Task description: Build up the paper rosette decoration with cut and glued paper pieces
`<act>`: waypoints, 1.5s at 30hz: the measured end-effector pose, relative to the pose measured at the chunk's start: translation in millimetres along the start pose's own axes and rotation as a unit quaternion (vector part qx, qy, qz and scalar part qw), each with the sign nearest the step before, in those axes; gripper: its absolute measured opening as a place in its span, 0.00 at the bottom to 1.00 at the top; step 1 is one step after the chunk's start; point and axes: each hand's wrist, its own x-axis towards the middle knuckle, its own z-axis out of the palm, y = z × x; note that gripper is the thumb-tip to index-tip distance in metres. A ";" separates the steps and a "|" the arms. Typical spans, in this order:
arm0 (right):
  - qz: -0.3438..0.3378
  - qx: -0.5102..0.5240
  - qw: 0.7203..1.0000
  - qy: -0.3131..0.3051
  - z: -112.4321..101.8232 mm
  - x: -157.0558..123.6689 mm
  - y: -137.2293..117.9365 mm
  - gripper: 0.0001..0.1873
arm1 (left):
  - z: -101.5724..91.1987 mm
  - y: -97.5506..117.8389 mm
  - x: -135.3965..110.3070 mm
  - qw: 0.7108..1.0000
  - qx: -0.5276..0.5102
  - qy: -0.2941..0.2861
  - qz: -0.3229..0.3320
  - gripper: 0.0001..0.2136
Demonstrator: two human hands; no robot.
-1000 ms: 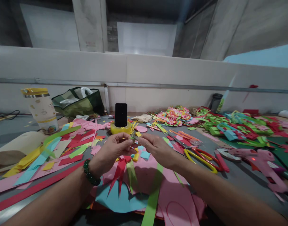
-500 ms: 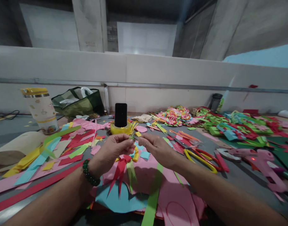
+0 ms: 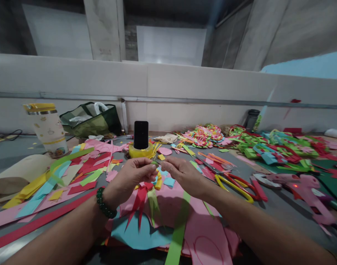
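Observation:
My left hand (image 3: 131,178), with a dark green bead bracelet (image 3: 103,206) at the wrist, pinches a small green strip (image 3: 155,162) between thumb and finger. Facing it, my right hand (image 3: 187,176) is closed in a pinch at the strip's other side; a thin dark thing shows at its fingertips, too small to name. Below both hands lie pink foam sheets (image 3: 168,208), a blue sheet (image 3: 138,230) and a long green strip (image 3: 178,232). Red pointed strips (image 3: 138,202) and a pale green one (image 3: 154,206) fan out beneath the left hand.
A phone (image 3: 141,134) leans upright in a yellow tape roll (image 3: 141,151). Scissors (image 3: 231,182) and a pink glue gun (image 3: 309,195) lie to the right. Cut scraps (image 3: 85,165), a tumbler (image 3: 48,129) and a green bag (image 3: 91,119) occupy the left. Colourful flowers (image 3: 205,135) are piled behind.
Almost nothing differs. The green strip at the left fingertips is turned slightly, and both hands stay in the same place.

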 end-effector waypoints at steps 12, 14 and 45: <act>-0.001 -0.009 1.000 -0.010 -0.9 -0.2 -0.8 0.20 | -0.3 0.2 -0.9 1.000 0.022 -0.005 -0.001 0.08; -0.003 -0.004 1.000 -0.011 -1.0 -0.2 -0.7 0.20 | -0.4 -0.3 -1.0 1.000 0.021 -0.005 0.000 0.08; -0.001 0.011 1.000 -0.018 -3.1 -0.8 -2.0 0.21 | -2.5 0.1 -1.7 1.000 0.013 -0.026 -0.012 0.14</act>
